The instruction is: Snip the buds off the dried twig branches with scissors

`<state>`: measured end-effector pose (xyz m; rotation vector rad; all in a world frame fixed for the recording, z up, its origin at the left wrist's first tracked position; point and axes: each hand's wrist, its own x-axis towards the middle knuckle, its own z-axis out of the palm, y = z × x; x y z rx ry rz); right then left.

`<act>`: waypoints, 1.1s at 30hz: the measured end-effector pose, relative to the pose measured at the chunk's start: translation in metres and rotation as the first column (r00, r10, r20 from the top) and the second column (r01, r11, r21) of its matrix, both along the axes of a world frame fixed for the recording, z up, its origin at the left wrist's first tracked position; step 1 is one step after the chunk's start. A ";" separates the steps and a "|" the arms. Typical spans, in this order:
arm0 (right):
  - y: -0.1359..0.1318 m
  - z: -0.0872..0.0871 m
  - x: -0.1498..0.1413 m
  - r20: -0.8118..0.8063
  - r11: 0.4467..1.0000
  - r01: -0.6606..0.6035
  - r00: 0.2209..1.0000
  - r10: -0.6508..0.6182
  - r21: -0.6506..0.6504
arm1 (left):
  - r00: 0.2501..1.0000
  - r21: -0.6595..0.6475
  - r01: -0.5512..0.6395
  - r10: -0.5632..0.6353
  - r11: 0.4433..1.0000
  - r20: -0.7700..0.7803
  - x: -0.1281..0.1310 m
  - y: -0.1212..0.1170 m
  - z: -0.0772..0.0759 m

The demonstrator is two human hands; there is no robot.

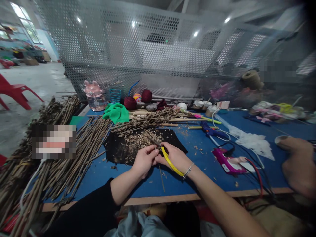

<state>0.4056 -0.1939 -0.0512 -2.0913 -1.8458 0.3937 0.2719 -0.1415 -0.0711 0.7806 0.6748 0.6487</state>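
Head view: two hands meet over the scraps, yellow-handled cutters in the right

Just below the centre of the frame, the left hand (145, 160) is closed to a pinch, thumb and fingertips together. Whatever sits between them is too small and too hidden to tell. The right hand (174, 158) is curled round the yellow-handled cutters (170, 162), whose dark blades point up and to the left; how far they are parted cannot be told. The two hands appear to touch at the thumbs.

Below them a thin stem (162, 180) slants down over the blue bench (197, 181); its upper end disappears beneath the hands, so whether either one grips it is unclear. Beyond the blades, dried bits (144, 138) lie scattered on a black sheet (116, 148). Long dry stalks (86, 149) lie left of the sheet, and brittle, twiggy stems (148, 119) lie along its far edge, beside a green cloth (116, 113).

Judged from this, the step in hand is fine trimming or stripping of small dry pieces. A clean cut calls for a steady left pinch and a short squeeze of the handles, fingertips clear of the blades. Dry stems could snap or shed more crumbs.
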 end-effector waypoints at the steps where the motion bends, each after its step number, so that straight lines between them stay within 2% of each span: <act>1: 0.000 -0.001 0.000 0.002 1.000 0.007 1.000 -0.007 0.011 | 1.000 -0.007 -0.003 0.003 1.000 0.001 0.000 0.000 -0.001; 11: 0.000 0.000 -0.003 0.019 0.999 0.051 0.999 -0.051 -0.010 | 0.997 -0.024 -0.055 0.054 0.998 -0.052 0.001 0.002 -0.001; 15: 0.011 0.000 0.004 -0.040 0.997 -0.015 0.999 0.018 0.074 | 0.994 0.104 -0.056 0.066 0.993 -0.089 -0.001 0.009 -0.002; 20: 0.043 0.007 0.013 -0.056 0.968 -0.100 0.992 0.116 0.230 | 0.981 0.368 -0.135 0.176 0.920 -0.079 0.004 0.027 0.003; 24: 0.053 0.007 0.019 -0.077 0.944 -0.063 0.993 0.093 0.324 | 0.974 0.429 -0.159 0.211 0.889 -0.077 0.016 0.034 0.010; 29: 0.047 -0.007 0.024 -0.089 0.947 -0.005 0.995 0.035 0.321 | 0.975 0.466 -0.169 0.218 0.868 -0.052 0.023 0.035 0.007; 33: 0.046 -0.019 0.021 -0.113 0.940 -0.045 0.990 0.088 0.338 | 0.981 0.468 -0.170 0.193 0.867 -0.002 0.022 0.037 0.004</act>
